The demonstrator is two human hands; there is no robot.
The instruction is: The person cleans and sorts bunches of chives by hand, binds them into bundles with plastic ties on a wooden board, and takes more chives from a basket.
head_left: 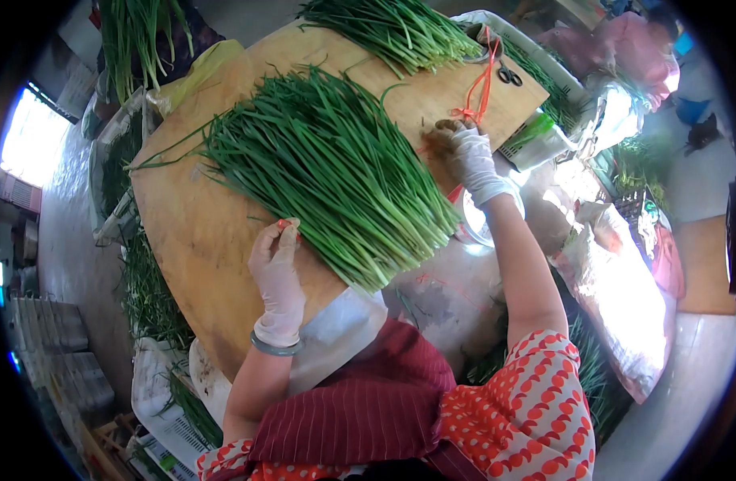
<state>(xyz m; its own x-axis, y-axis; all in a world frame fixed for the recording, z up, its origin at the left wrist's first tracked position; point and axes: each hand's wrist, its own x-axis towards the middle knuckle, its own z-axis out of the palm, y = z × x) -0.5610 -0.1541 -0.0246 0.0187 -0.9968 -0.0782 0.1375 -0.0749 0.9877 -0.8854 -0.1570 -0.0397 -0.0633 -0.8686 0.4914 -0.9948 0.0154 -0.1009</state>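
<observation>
A wide bunch of garlic chives (328, 168) lies slantwise on the wooden board (175, 224), pale stem ends toward me. My left hand (277, 276), in a thin white glove, is closed in a pinch at the bunch's left side, with a bit of red string (288, 225) at its fingertips. Across the bunch, my right hand (470, 158), its glove stained brown at the fingers, is closed near the stem side. Red string shows faintly beside those fingers. Whether one string passes under the chives is hidden. More red string (486, 84) hangs just beyond my right hand.
A second bunch of chives (396, 32) lies at the board's far edge, near black-handled scissors (509, 75). White baskets (556, 136) of greens flank the board. A white bucket (474, 220) stands below my right forearm. Filled sacks (616, 280) are at the right.
</observation>
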